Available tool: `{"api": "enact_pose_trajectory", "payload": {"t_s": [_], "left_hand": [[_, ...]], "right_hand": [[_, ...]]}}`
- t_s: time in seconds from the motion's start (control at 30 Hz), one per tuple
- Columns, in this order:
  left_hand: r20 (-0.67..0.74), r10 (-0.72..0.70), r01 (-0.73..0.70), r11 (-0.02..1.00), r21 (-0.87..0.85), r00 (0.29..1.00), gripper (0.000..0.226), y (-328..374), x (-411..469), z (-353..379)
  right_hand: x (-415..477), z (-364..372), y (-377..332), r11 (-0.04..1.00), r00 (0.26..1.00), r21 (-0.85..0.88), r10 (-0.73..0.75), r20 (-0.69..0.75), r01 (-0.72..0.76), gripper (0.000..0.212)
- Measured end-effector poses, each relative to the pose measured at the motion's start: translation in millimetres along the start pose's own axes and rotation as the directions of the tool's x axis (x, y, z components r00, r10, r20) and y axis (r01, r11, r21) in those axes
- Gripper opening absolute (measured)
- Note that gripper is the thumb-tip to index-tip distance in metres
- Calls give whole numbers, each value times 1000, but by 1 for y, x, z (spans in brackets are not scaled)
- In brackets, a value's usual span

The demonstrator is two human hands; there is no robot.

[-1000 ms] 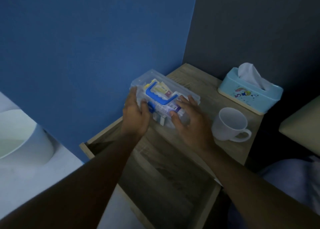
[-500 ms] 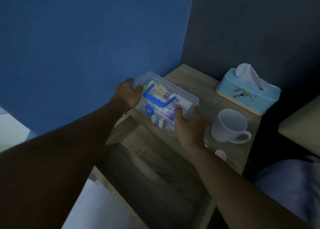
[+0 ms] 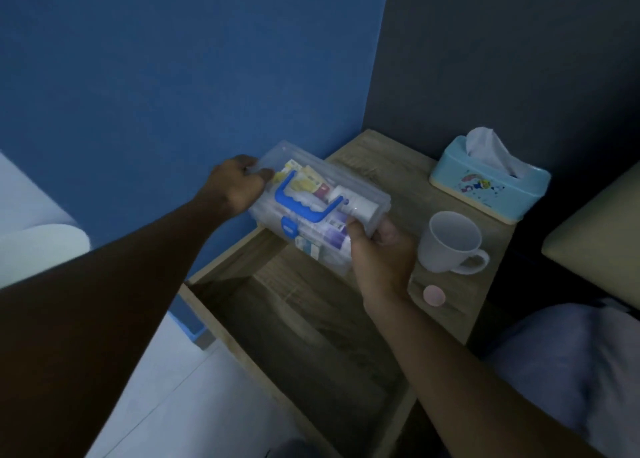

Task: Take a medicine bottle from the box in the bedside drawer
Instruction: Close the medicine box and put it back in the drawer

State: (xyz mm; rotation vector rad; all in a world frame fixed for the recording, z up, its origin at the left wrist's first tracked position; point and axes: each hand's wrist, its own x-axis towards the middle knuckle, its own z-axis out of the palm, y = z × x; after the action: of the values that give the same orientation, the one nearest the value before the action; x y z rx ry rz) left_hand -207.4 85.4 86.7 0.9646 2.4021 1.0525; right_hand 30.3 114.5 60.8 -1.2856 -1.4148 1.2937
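Gripping clear plastic box (image 3: 349,184) (blue handle (image 3: 304,204))

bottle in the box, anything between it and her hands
Yes: the box's clear lid is shut over the white bottle, blue latch closed. Both hands, left and right, grip the box ends.
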Motion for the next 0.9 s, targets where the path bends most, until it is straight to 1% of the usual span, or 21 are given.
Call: {"api": "enact_pose_trajectory", "payload": {"t_s": [0.07,0.17,0.27,0.37,0.43,0.53,0.7,0.77,0.9], "left_hand": [[-32,1,-1,1000,-6,999,54,1,-18,-9],[-45,4,-3,999,36,999,51,-4,-46,-16],[-29,-29,31,997,64,999,50,-15,-70,-16],[-5,-87,87,993,83,996,60,-29,-88,-12],[6,-122,122,989,78,992,63,-41,-98,-8],[24,-152,149,984,93,988,61,-57,-110,1],[120,-169,150,977,150,978,48,-78,-120,23],[143,-168,141,973,184,975,47,-84,-123,36],[243,-218,181,969,166,945,39,-94,-120,62]], "right_hand": [[-16,-4,-7,999,1000,38,4,2,-4,26],[-40,-14,-11,997,1000,71,6,13,-7,17],[-64,-28,-4,999,999,32,36,41,-37,18],[-86,-39,12,998,997,-52,46,64,-42,25],[-99,-43,25,996,997,-88,39,61,-34,26],[-113,-47,47,993,998,-106,48,44,-43,23],[-123,-49,80,975,985,-177,150,88,-132,18],[-125,-51,89,964,978,-206,189,92,-167,16],[-124,-53,105,941,958,-224,277,70,-256,13]]}}
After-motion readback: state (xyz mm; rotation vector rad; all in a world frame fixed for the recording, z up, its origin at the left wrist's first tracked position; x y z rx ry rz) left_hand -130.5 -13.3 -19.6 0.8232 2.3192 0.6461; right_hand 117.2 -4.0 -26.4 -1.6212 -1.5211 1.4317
